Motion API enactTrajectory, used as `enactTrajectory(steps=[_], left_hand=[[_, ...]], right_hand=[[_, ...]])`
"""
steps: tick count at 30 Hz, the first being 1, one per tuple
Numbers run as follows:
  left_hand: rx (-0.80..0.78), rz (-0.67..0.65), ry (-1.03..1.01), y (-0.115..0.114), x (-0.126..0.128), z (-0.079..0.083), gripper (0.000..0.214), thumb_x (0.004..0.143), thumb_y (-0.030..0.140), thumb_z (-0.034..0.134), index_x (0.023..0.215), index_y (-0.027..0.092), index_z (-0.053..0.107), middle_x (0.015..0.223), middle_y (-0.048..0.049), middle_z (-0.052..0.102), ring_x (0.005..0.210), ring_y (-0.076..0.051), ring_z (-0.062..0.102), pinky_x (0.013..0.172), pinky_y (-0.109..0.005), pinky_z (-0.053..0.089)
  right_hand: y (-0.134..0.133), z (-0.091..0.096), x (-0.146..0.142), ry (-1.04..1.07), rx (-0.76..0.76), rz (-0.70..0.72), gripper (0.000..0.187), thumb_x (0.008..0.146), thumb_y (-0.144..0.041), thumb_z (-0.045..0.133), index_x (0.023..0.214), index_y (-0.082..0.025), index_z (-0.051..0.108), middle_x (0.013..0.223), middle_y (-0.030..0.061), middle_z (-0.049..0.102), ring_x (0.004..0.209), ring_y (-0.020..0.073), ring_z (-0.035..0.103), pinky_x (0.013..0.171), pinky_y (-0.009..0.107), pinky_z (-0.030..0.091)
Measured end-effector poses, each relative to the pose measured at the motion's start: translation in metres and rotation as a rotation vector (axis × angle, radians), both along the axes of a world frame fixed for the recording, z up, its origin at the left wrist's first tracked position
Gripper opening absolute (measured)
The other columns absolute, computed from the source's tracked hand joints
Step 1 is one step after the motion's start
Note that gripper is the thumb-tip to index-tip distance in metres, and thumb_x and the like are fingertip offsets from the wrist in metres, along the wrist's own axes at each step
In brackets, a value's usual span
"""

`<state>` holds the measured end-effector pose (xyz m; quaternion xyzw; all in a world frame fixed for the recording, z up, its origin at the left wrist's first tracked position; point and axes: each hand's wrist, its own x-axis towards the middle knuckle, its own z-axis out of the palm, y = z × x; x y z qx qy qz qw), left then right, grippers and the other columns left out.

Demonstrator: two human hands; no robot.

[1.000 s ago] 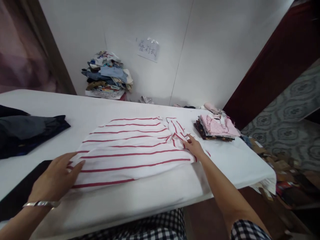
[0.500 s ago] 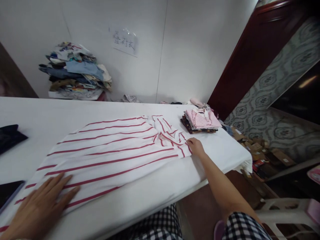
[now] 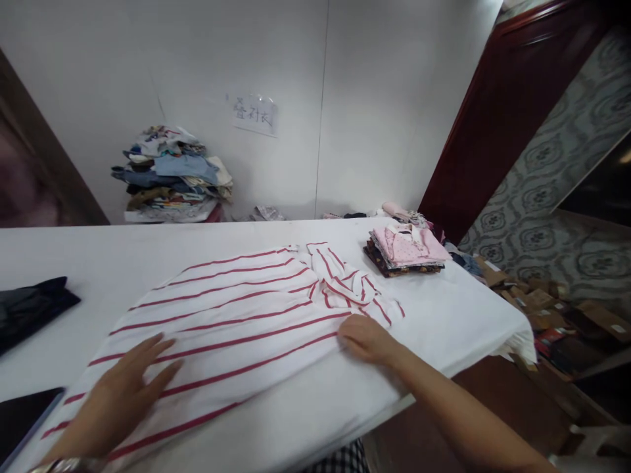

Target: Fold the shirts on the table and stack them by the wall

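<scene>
A white shirt with red stripes lies spread across the white-covered table, its collar end and a bunched sleeve toward the right. My left hand is open over the lower left part of the shirt, fingers apart; whether it touches the cloth is hard to tell. At the shirt's near right edge, below the bunched sleeve, my right hand is closed on the fabric, its fingertips partly hidden.
A folded pile topped by a pink shirt sits at the right. Against the wall rises a tall heap of clothes. Dark folded cloth and a dark flat item lie at the left. Cardboard boxes fill the floor at right.
My right hand has moved from the sleeve end leftward to the shirt's near edge. My left hand has shifted slightly right, apparently lifting a little. The camera view has tilted up.
</scene>
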<state>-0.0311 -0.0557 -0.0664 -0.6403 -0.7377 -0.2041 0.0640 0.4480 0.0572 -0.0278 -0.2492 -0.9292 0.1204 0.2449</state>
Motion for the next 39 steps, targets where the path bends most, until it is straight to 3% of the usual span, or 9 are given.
enactTrajectory(steps=[2, 4, 7, 14, 20, 25, 31, 35, 39], left_hand=[[0.04, -0.109, -0.035, 0.03, 0.037, 0.032, 0.048, 0.08, 0.055, 0.042, 0.115, 0.03, 0.064, 0.134, -0.0071, 0.058, 0.117, -0.028, 0.058, 0.09, -0.039, 0.053], [0.053, -0.274, -0.022, 0.064, 0.079, 0.057, 0.046, 0.083, 0.05, 0.043, 0.114, 0.024, 0.065, 0.134, -0.0104, 0.058, 0.122, -0.028, 0.054, 0.102, -0.044, 0.045], [0.027, -0.452, 0.016, 0.12, 0.135, 0.074, 0.041, 0.085, 0.04, 0.044, 0.115, 0.021, 0.064, 0.132, -0.0102, 0.059, 0.122, -0.026, 0.054, 0.105, -0.044, 0.042], [-0.152, -0.47, 0.16, 0.241, 0.216, 0.07, 0.04, 0.086, 0.02, 0.044, 0.122, 0.015, 0.06, 0.13, -0.0115, 0.06, 0.121, -0.025, 0.054, 0.105, -0.039, 0.042], [-0.285, -0.64, 0.32, 0.313, 0.261, 0.061, 0.058, 0.081, 0.006, 0.043, 0.135, 0.023, 0.05, 0.146, -0.0068, 0.045, 0.129, -0.023, 0.045, 0.104, -0.037, 0.041], [-0.379, -0.613, 0.423, 0.351, 0.271, 0.047, 0.052, 0.08, 0.007, 0.047, 0.126, 0.027, 0.057, 0.14, -0.0089, 0.051, 0.126, -0.026, 0.047, 0.1, -0.042, 0.041], [-0.393, -0.567, 0.47, 0.369, 0.255, 0.045, 0.035, 0.081, 0.009, 0.045, 0.104, 0.02, 0.069, 0.111, -0.0129, 0.067, 0.111, -0.025, 0.054, 0.094, -0.039, 0.042], [-0.32, -0.547, 0.485, 0.374, 0.247, 0.074, 0.03, 0.079, 0.007, 0.045, 0.091, 0.017, 0.07, 0.104, -0.0137, 0.068, 0.109, -0.024, 0.053, 0.092, -0.038, 0.04], [-0.191, -0.486, 0.492, 0.375, 0.233, 0.131, 0.029, 0.082, 0.006, 0.043, 0.091, 0.012, 0.069, 0.107, -0.0157, 0.067, 0.112, -0.024, 0.052, 0.096, -0.04, 0.036]], right_hand=[[0.003, -0.002, -0.009, -0.057, -0.054, 0.1, 0.029, 0.094, -0.029, 0.039, 0.101, -0.022, 0.066, 0.1, 0.0085, 0.069, 0.097, 0.0188, 0.061, 0.088, 0.033, 0.049], [0.013, -0.009, -0.011, -0.059, -0.051, 0.069, 0.031, 0.093, -0.033, 0.043, 0.11, -0.019, 0.065, 0.119, 0.0126, 0.064, 0.114, 0.0214, 0.056, 0.097, 0.038, 0.045], [0.026, -0.025, -0.008, -0.141, -0.035, -0.039, 0.041, 0.093, -0.036, 0.044, 0.126, -0.017, 0.058, 0.143, 0.0161, 0.048, 0.136, 0.0261, 0.038, 0.106, 0.046, 0.036], [0.022, -0.028, -0.01, -0.308, -0.099, -0.092, 0.047, 0.095, -0.034, 0.04, 0.14, -0.024, 0.044, 0.154, 0.0106, 0.03, 0.143, 0.0262, 0.024, 0.105, 0.052, 0.034], [0.024, -0.025, -0.01, -0.292, -0.145, -0.074, 0.048, 0.094, -0.033, 0.042, 0.141, -0.026, 0.042, 0.156, 0.0101, 0.028, 0.143, 0.0256, 0.025, 0.107, 0.053, 0.031], [0.023, -0.025, -0.01, -0.257, -0.163, -0.079, 0.047, 0.093, -0.033, 0.042, 0.14, -0.027, 0.044, 0.156, 0.0082, 0.028, 0.143, 0.0255, 0.025, 0.106, 0.052, 0.032], [0.025, -0.028, -0.009, -0.236, -0.162, -0.07, 0.047, 0.093, -0.034, 0.044, 0.14, -0.027, 0.044, 0.155, 0.0087, 0.029, 0.142, 0.0263, 0.027, 0.107, 0.05, 0.031], [0.026, -0.031, -0.008, -0.224, -0.152, -0.062, 0.047, 0.093, -0.034, 0.045, 0.14, -0.027, 0.043, 0.155, 0.0076, 0.03, 0.144, 0.024, 0.022, 0.11, 0.045, 0.03], [0.027, -0.034, -0.007, -0.211, -0.138, -0.06, 0.049, 0.094, -0.034, 0.045, 0.141, -0.025, 0.043, 0.154, 0.008, 0.032, 0.145, 0.0236, 0.018, 0.116, 0.045, 0.021]])
